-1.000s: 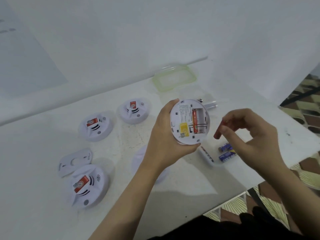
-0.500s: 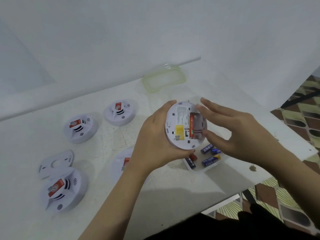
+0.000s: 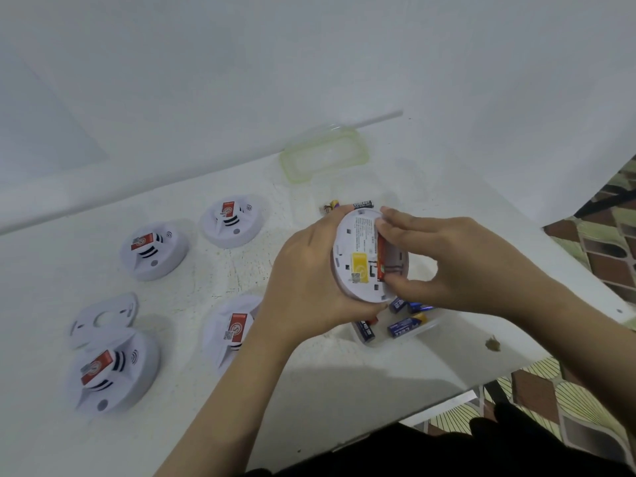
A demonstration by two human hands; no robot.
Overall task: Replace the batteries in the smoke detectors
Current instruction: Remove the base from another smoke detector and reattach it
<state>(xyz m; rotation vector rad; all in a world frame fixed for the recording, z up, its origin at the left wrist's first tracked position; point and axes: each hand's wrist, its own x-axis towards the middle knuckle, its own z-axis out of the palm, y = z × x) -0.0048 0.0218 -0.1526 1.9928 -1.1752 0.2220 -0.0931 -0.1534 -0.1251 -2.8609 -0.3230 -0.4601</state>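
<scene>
The left hand (image 3: 303,277) grips a round white plastic smoke detector (image 3: 358,256); the right hand (image 3: 447,266) pinches its red battery (image 3: 381,259). A black battery (image 3: 363,203) behind reads EVEREADY.

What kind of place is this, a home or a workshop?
Probably a home, though not certain: a plain white table against a bare white wall, patterned floor tiles, and a green-rimmed food-container lid.

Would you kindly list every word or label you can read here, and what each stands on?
"EVEREADY": on the black battery lying beyond the held smoke detector.
Too small or blurred to read: that detector's printed label and yellow sticker, the red battery, the blue batteries, the red stickers on the other smoke detectors.
</scene>
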